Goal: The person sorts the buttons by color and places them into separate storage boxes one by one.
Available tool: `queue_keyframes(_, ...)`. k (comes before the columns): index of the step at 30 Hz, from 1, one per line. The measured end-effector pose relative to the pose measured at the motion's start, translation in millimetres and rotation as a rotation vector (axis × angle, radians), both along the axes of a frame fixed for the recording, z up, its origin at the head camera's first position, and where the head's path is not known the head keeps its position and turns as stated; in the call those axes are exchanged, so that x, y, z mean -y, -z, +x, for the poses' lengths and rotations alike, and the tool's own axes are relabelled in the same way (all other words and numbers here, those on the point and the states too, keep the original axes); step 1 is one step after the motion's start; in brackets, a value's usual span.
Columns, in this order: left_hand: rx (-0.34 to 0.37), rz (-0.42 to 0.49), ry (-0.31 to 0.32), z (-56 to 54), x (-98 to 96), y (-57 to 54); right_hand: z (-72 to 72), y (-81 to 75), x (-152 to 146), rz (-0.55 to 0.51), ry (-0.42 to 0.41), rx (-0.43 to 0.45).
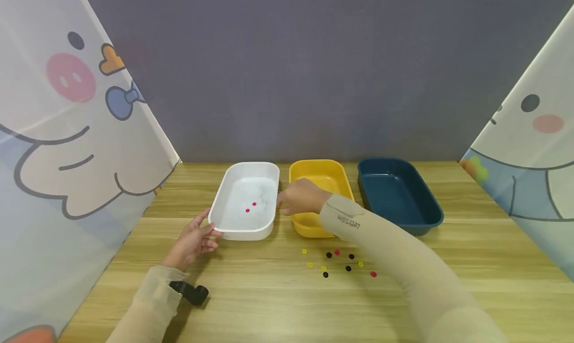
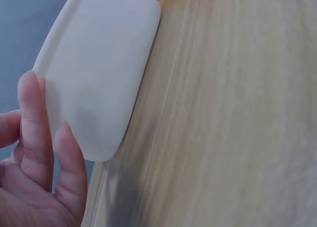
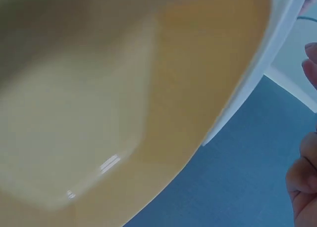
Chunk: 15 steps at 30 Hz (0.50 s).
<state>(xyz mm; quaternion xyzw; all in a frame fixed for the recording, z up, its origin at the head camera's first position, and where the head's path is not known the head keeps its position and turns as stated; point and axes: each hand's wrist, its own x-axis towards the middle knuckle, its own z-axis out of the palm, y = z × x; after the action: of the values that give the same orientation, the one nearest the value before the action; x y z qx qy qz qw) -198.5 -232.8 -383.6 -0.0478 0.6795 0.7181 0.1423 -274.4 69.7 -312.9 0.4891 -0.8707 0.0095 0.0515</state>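
Note:
My left hand grips the near left corner of a white tray, thumb at the rim. In the left wrist view its fingers lie against the tray's outer wall. Two small pink-red discs like buttons lie in the white tray. My right hand hangs over the left side of a yellow tray, fingertips right at the white tray's right rim. In the right wrist view some fingers are curled; I cannot tell whether they hold anything.
A dark blue tray stands on the right. Several yellow, black and pink-red discs lie scattered on the wooden table in front of the yellow tray, beside the right forearm. A grey wall stands behind the trays, with printed cloth panels on both sides.

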Motion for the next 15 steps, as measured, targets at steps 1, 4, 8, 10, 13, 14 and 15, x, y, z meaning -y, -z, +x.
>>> queue_keyframes(1,-0.001,0.000,0.002,-0.3,-0.1,0.2,1.3,1.3,-4.4,0.002,-0.010,-0.007)
queue_keyframes(4,-0.004,0.001,0.000,-1.2,-1.0,-0.1,5.6,4.2,-16.6,0.016,-0.016,-0.014)
queue_keyframes(8,-0.010,0.003,0.005,-2.3,-2.2,-0.6,11.7,7.2,-31.2,0.037,-0.005,-0.013)
queue_keyframes(10,-0.008,0.001,0.007,-2.4,-2.4,-0.4,15.6,6.8,-37.7,0.033,0.007,0.017)
queue_keyframes(13,-0.002,-0.004,0.003,-2.1,-1.6,0.2,21.8,4.0,-47.0,-0.014,0.019,0.070)
queue_keyframes(14,-0.002,-0.004,0.003,-1.8,-0.9,0.6,23.7,3.1,-50.1,-0.035,0.023,0.093)
queue_keyframes(15,-0.002,-0.002,0.003,-1.5,-0.2,1.0,25.5,2.4,-53.4,-0.055,0.029,0.116)
